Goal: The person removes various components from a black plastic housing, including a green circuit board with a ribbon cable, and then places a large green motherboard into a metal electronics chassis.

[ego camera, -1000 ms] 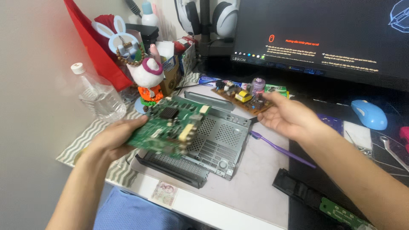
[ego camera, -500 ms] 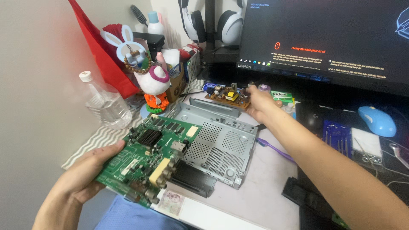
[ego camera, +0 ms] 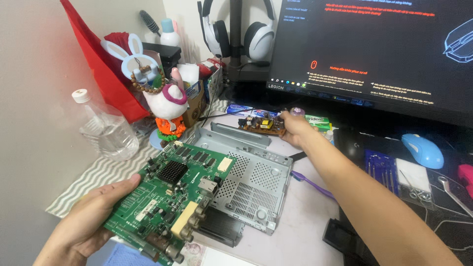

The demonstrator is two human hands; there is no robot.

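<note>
My left hand holds a green circuit board by its left edge, tilted, low over the desk's near side. The board carries a black heat sink, chips and metal connectors along its near edge. Behind it lies a perforated grey metal chassis. My right hand reaches far across the desk and grips a small brown circuit board with yellow and black parts, just under the monitor.
A large dark monitor fills the back right. A clear plastic bottle, a rabbit figurine, white headphones, a blue mouse, a screwdriver set and a purple cable surround the chassis.
My right hand has stretched further back with the small brown board towards the monitor's foot. The green board in my left hand has come lower and nearer to me.
</note>
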